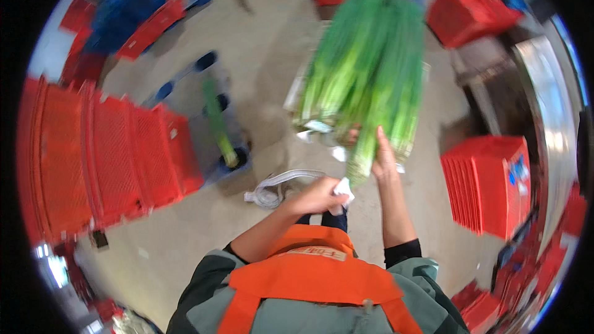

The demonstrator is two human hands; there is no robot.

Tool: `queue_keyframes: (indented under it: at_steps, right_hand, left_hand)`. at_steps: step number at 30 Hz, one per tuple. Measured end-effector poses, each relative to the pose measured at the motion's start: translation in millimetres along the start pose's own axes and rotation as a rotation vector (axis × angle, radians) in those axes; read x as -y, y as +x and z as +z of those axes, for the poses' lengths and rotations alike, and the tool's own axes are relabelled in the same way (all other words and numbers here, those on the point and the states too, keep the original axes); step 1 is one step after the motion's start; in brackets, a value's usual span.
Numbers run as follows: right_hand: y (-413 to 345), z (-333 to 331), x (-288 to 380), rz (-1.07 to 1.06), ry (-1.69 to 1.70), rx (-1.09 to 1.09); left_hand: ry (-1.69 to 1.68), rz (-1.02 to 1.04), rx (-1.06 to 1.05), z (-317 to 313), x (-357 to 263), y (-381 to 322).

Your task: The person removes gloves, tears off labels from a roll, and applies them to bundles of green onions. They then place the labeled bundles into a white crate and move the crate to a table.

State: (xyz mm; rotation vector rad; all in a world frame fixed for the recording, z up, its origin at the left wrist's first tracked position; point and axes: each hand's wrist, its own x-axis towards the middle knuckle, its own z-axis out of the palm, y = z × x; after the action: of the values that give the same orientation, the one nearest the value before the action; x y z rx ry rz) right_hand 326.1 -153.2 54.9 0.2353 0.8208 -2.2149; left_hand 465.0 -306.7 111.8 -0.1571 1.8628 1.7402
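A large heap of long green stalk vegetables [362, 65], which look like leeks, lies before me with the pale ends towards me. My right hand [384, 160] is closed around the lower part of one stalk or bundle [364, 153] that juts out from the heap. Beside its pale end, my left hand [320, 196] grips a white slip or wrap [343, 191], touching or very near the bundle. Several white pieces, perhaps labels, show at the near ends of the heap. Motion blur hides whether the slip is attached.
Stacked red plastic crates [125, 148] stand on the left. Next to them, one green stalk [218, 123] lies on a grey-blue plastic pallet [232, 148]. A white strap [278, 185] lies on the floor near my feet. More red crates [492, 185] stand right, beside a metal-edged surface [547, 102].
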Motion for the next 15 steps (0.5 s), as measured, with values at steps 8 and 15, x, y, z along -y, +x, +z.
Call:
queue_keyframes:
  at_steps: [8, 15]
  right_hand:
    - [-15, 84, -130, -0.185, -0.716, -0.132]
    - [29, 183, -247, -0.103, -0.475, 0.318]
  left_hand:
    - [0.144, -0.261, 0.171, -33, 167, -124]
    - [-0.434, -0.110, -0.118, -42, 174, -143]
